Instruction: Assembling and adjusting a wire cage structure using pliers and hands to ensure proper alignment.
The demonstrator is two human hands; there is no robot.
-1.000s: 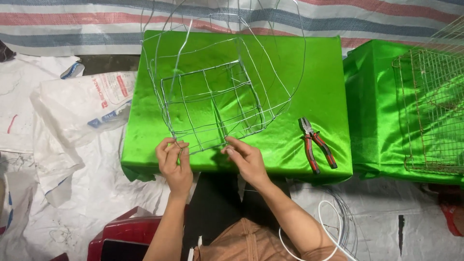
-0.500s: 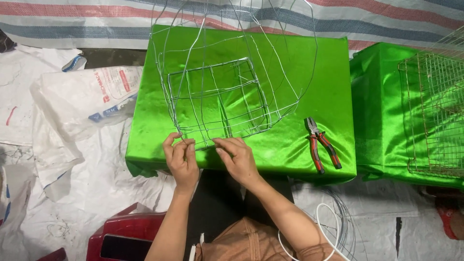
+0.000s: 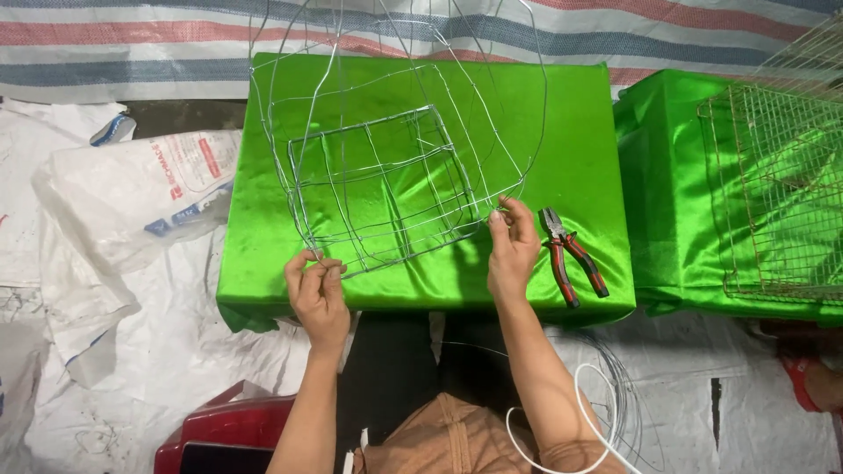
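I see pliers point(image 3: 572, 254) on the green cloth point(image 3: 580, 132); a mesh cage point(image 3: 781, 202) right; white sacks point(image 3: 132, 202) left; a red stool point(image 3: 219, 434) below.

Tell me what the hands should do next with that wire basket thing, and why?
Probably the right hand should reach for the pliers lying just beside it. Its fingertips pinch a thin wire at the right corner of the wire frame, while the left hand steadies the near left corner on the green cloth. A wire end that fine likely needs a tool to twist tight.
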